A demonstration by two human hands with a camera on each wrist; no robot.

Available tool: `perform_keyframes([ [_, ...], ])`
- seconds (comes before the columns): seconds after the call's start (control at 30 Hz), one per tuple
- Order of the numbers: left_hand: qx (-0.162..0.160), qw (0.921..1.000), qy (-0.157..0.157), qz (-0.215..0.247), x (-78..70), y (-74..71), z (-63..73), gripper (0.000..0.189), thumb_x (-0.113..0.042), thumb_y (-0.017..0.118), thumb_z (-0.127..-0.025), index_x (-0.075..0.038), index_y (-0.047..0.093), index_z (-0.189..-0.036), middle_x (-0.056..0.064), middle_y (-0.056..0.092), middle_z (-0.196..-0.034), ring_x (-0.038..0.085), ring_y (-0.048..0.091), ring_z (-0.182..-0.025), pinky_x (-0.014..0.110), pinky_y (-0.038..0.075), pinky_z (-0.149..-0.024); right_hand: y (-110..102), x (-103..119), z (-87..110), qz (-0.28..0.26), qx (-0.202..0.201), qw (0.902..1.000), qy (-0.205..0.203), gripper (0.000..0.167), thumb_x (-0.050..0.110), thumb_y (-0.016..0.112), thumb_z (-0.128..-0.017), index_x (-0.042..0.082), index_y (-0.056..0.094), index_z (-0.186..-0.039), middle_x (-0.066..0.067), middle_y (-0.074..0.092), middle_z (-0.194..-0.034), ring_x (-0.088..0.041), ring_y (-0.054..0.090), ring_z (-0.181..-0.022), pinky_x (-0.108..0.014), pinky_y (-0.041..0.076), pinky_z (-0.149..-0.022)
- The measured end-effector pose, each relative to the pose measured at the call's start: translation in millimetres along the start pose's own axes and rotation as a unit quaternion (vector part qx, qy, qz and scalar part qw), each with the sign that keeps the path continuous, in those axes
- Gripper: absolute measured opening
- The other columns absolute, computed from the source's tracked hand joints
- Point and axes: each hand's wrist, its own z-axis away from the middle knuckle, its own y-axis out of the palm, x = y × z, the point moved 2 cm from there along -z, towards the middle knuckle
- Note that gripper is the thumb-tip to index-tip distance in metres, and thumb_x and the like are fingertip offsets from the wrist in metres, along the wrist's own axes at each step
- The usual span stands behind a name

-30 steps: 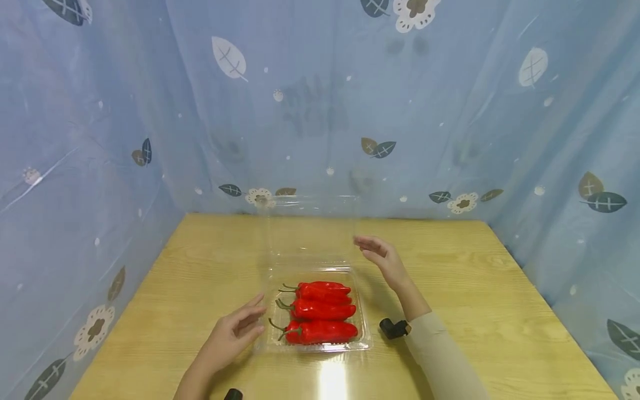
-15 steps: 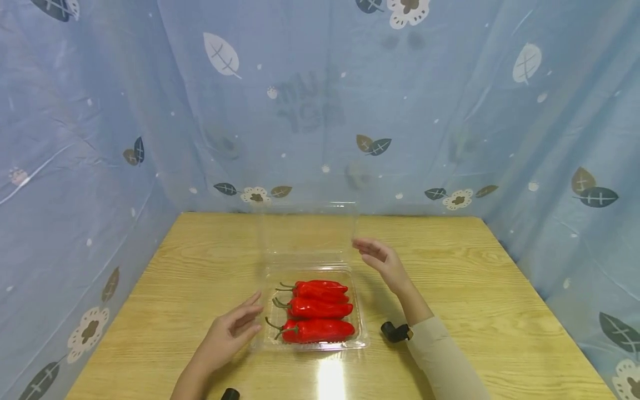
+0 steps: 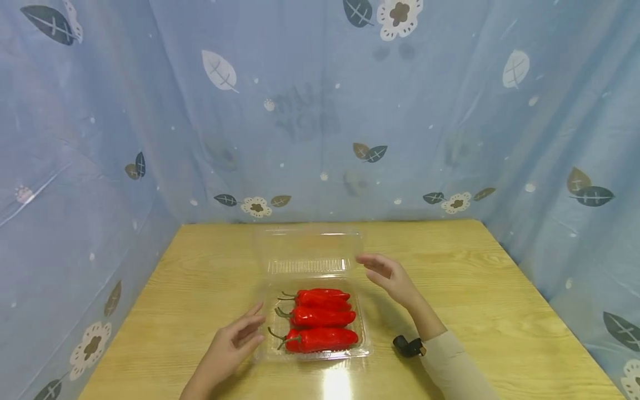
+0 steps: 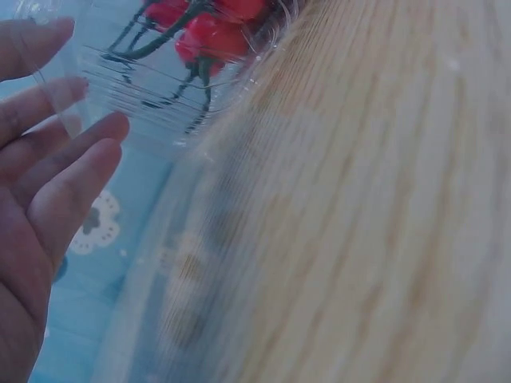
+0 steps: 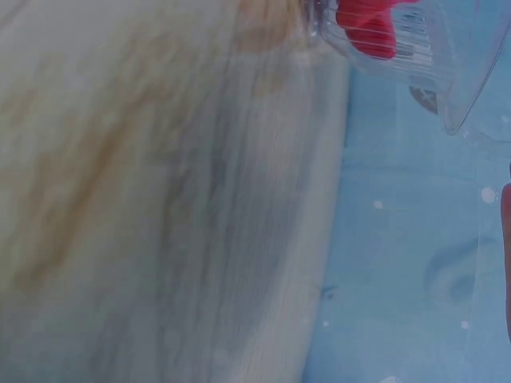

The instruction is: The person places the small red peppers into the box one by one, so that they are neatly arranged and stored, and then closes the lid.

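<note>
A clear plastic clamshell box [image 3: 366,339] sits on the table with its lid [image 3: 307,247] raised at the back. Inside lie several red peppers [image 3: 322,318] with green stems pointing left. My left hand [image 3: 226,349] is beside the box's left side, fingers spread and slightly bent. In the left wrist view, its fingertips [image 4: 112,128] overlap the clear plastic edge, near the pepper stems [image 4: 172,36]. By the lid's right edge, my right hand [image 3: 392,279] is raised with loosely bent fingers. Only a sliver of a finger [image 5: 507,247] shows in the right wrist view.
A light wooden table [image 3: 480,300] carries the box near its middle. Blue patterned curtains [image 3: 310,111] rise behind the table and on both sides. Next to the right sleeve [image 3: 450,361] is a small black device [image 3: 407,346].
The lid's upper edge has come down in the view, and the lid looks shorter and wider. Both hands keep nearly the same place beside the box. The head view has shifted slightly.
</note>
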Motion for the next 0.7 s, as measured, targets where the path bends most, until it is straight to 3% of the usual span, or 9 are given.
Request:
perform_keyframes([
  [0.23, -0.007, 1.0, 0.004, -0.001, 1.5, 1.8, 0.9, 0.037, -0.014, 0.061, -0.092, 0.004, 0.055, -0.125, 0.022, 0.038, -0.147, 0.01, 0.052, -0.121, 0.036, 0.051, -0.095, 0.9, 3.1, 11.4, 0.03, 0.007, 0.9995, -0.003, 0.033, -0.004, 0.051, -0.093, -0.011, 0.05, -0.126, -0.034, 0.053, -0.126, -0.029, 0.055, -0.119, -0.021, 0.051, -0.097],
  [0.37, 0.003, 1.0, 0.008, 0.002, 4.6, 1.3, -1.9, 0.039, -0.015, 0.061, -0.093, 0.003, 0.054, -0.127, 0.02, 0.036, -0.148, 0.011, 0.052, -0.122, 0.031, 0.05, -0.097, 0.5, 4.4, 17.5, 0.064, -0.006, 0.9979, 0.004, 0.032, -0.002, 0.053, -0.093, -0.01, 0.052, -0.124, -0.03, 0.055, -0.124, -0.032, 0.056, -0.117, -0.033, 0.053, -0.097],
  [0.5, 0.008, 0.9999, 0.01, -0.003, 5.7, 0.2, -2.5, 0.04, -0.015, 0.06, -0.093, 0.004, 0.053, -0.128, 0.02, 0.037, -0.148, 0.021, 0.052, -0.123, 0.033, 0.05, -0.097, 1.3, 4.4, 21.7, 0.067, -0.008, 0.9977, -0.009, 0.032, -0.004, 0.054, -0.092, -0.009, 0.053, -0.124, -0.017, 0.059, -0.126, -0.016, 0.055, -0.119, -0.04, 0.051, -0.1],
  [0.63, 0.006, 0.9999, 0.012, -0.009, 4.6, -0.7, -1.5, 0.04, -0.014, 0.06, -0.093, 0.005, 0.053, -0.127, 0.021, 0.037, -0.148, 0.032, 0.052, -0.121, 0.037, 0.051, -0.096, 3.6, 4.5, 25.1, 0.05, 0.002, 0.9985, -0.023, 0.034, -0.007, 0.053, -0.091, -0.011, 0.051, -0.125, 0.006, 0.056, -0.13, 0.003, 0.049, -0.119, -0.026, 0.049, -0.102],
  [0.7, 0.005, 0.9999, 0.013, -0.009, 3.4, -1.2, -1.2, 0.04, -0.014, 0.06, -0.093, 0.005, 0.052, -0.127, 0.022, 0.037, -0.148, 0.035, 0.052, -0.121, 0.037, 0.051, -0.096, 4.6, 5.4, 26.6, 0.047, 0.006, 0.9987, -0.021, 0.035, -0.007, 0.052, -0.091, -0.012, 0.051, -0.126, 0.006, 0.055, -0.131, 0.006, 0.048, -0.12, -0.019, 0.046, -0.103],
])
